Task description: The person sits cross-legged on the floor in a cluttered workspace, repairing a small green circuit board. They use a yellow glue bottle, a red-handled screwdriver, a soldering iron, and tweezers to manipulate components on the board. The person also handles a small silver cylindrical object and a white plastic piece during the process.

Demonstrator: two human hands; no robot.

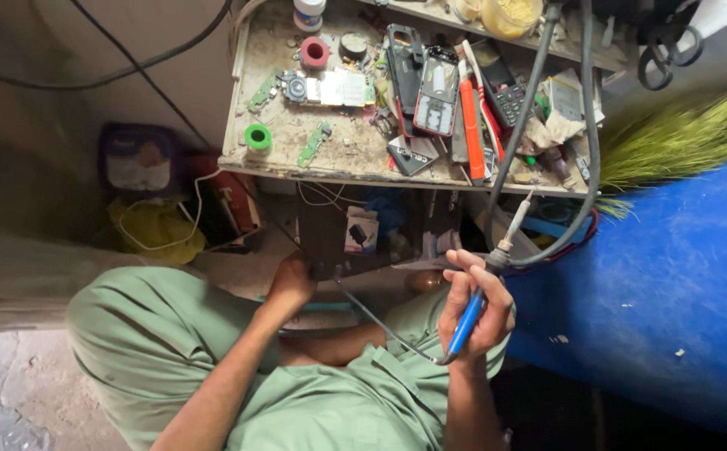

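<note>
R hand (479, 307) fist-wrapped on blue-handled soldering iron (489, 276), tip up near workbench (280, 159) edge. L hand (290, 282) low under bench, grip can't tell. Iron looks light, stiff, w/ a trailing cord (380, 321); grip the handle only, since the metal end is prob hot.

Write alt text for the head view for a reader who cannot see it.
Seen from above, a seated person's right hand holds a blue-handled soldering iron, tip up, while the left hand reaches under a cluttered workbench. On the bench lie an opened phone, green circuit boards, and red and green tape rolls.
</note>
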